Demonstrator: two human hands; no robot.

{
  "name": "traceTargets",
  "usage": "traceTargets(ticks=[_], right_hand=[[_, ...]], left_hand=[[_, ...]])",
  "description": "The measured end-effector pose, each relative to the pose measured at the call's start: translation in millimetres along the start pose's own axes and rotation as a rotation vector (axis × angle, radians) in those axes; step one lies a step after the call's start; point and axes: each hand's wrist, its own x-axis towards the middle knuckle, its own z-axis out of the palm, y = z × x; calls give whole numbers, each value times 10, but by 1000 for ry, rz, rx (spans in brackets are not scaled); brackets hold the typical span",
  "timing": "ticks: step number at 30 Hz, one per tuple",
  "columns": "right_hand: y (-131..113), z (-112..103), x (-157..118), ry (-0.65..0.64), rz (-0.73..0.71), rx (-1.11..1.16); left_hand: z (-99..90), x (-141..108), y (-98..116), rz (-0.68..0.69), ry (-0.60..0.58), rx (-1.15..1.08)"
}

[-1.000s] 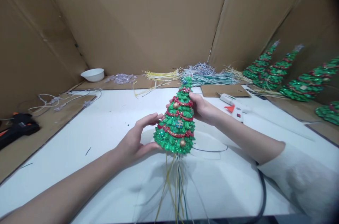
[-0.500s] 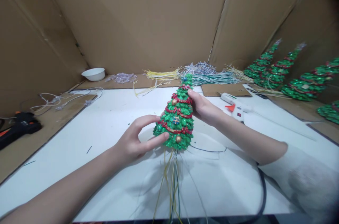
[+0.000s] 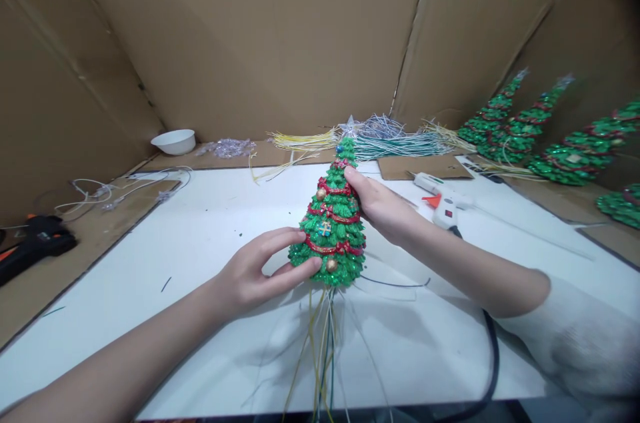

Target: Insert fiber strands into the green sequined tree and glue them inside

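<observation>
A small green Christmas tree figurine (image 3: 334,223) with red garlands, gold balls and a clear star (image 3: 349,126) on its tip stands nearly upright between my hands. My left hand (image 3: 260,266) grips its lower left side, thumb on the front and fingers reaching round the edge. High on the right side, my right hand (image 3: 375,200) is closed round the tree, its thumb near the top; its other fingers are hidden behind. Yellow, white and green wires (image 3: 325,350) trail from under the base toward me, over the table's front edge.
On the right lies a white glue gun (image 3: 440,200) with an orange trigger; a black one (image 3: 40,243) is far left. Along the back are a white bowl (image 3: 174,141), clear pieces (image 3: 227,148) and wire bundles (image 3: 400,146). More trees (image 3: 575,150) stand at right against cardboard walls.
The tree has turned and straightened slightly, so its star shows more clearly above the tip. Both hands have stayed on it.
</observation>
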Motion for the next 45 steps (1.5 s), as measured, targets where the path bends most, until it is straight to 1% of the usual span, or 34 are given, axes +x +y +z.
traceTargets(ticks=[4,6,8,11,13,14,17,25,28,30,33,36,39,41,45], right_hand=[[-1,26,-18,39,19,14],[0,26,-19,49,29,11],[-5,23,-22,49,37,4],[-14,20,-30,44,56,6],[-14,20,-32,58,74,13],[-12,19,-32,69,83,16],[1,15,-26,97,98,27],[-7,28,-22,121,126,8],[-21,15,0,177,189,-20],[-25,-17,27,213,243,-62],[-21,-78,73,219,311,-81],[-11,-115,101,177,363,-30],[9,-116,105,143,418,1],[32,-109,104,148,424,19],[92,-109,112,197,436,31]], left_hand=[[31,-26,6,-78,-55,-38],[32,-13,12,-75,-61,-38],[19,14,15,-23,-50,-18],[-7,28,-21,142,-58,76],[-16,0,-70,227,-68,116],[-16,-20,-96,231,-69,113],[-6,-69,-142,175,-68,95],[4,-45,-111,147,-88,75],[-2,-26,-93,83,-92,-16],[-8,-1,-72,9,-82,-101],[-17,51,-27,-174,-26,-264],[-21,100,15,-390,56,-449],[-13,129,27,-584,97,-568],[-3,135,20,-674,112,-637],[1,139,17,-781,112,-753]])
